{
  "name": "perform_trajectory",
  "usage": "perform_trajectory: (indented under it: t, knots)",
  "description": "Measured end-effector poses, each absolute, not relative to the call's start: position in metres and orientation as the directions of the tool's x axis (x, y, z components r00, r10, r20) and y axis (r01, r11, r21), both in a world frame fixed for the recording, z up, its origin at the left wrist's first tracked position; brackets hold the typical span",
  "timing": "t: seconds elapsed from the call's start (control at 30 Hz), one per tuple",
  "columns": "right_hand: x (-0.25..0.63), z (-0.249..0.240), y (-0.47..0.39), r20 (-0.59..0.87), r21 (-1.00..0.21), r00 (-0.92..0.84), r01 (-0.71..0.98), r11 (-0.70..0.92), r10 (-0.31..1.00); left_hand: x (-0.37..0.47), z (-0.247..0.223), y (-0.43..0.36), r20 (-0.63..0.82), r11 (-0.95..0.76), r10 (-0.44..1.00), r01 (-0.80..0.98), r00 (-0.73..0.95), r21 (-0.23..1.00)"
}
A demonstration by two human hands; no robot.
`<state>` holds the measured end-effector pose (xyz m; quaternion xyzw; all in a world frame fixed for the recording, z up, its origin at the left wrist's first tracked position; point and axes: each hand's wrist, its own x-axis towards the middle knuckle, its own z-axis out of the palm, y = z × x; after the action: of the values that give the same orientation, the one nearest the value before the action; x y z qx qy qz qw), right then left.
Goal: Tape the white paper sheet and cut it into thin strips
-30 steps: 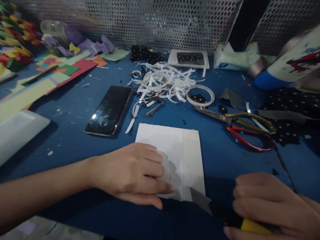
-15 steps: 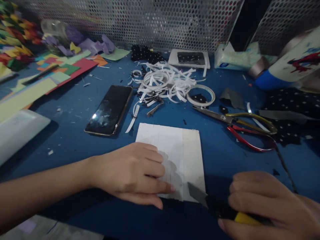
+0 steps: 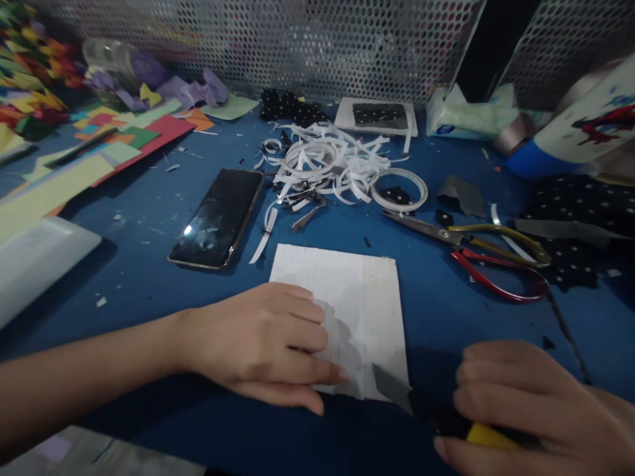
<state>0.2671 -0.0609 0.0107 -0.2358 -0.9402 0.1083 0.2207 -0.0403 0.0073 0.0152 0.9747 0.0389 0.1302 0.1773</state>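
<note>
My left hand (image 3: pixel 270 340) presses down on a white square board (image 3: pixel 380 297), covering its lower left part. Its index finger points across the board, while the other fingers bend a little. White strips laid side by side cover most of the board, and a creamier band runs down its right side. In my right hand (image 3: pixel 530 403) is a utility knife (image 3: pixel 489 435) with a yellow and black handle, the fingers closed round it. The knife's blade (image 3: pixel 389 385) is out and lies over the board's lower right corner; whether it touches the surface I cannot tell.
Beyond the board lie a phone (image 3: pixel 218 218), a tangle of white strips (image 3: pixel 337 158), a tape roll (image 3: pixel 421 192) and scissors (image 3: pixel 446 233). Coloured paper (image 3: pixel 49 192) spreads at left. A tissue pack (image 3: pixel 466 116) and perforated metal panel (image 3: pixel 317 53) are at the back.
</note>
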Motion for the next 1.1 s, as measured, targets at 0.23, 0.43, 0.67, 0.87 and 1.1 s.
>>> perform_trajectory:
  t: [0.23,0.43,0.67,0.87,1.1]
  knots:
    - [0.27,0.009,-0.054,0.382,-0.301,-0.831,0.301,0.905,0.404,-0.041,0.016,0.008,0.232,-0.92,0.11,0.011,0.966,0.392]
    - [0.269,0.009,-0.052,0.37,-0.299,-0.822,0.336,0.893,0.433,-0.04,0.016,0.008,0.233,-0.924,0.115,0.017,0.966,0.382]
    - [0.269,0.009,-0.058,0.356,-0.307,-0.798,0.391,0.868,0.486,-0.041,0.015,0.008,0.239,-0.92,0.116,0.014,0.964,0.393]
    - [0.27,0.007,-0.042,0.411,-0.292,-0.84,0.248,0.924,0.355,-0.041,0.015,0.007,0.216,-0.91,0.115,0.016,0.969,0.414]
    - [0.268,0.008,-0.055,0.39,-0.331,-0.794,0.352,0.876,0.466,-0.042,0.014,0.007,0.23,-0.909,0.116,0.011,0.966,0.416]
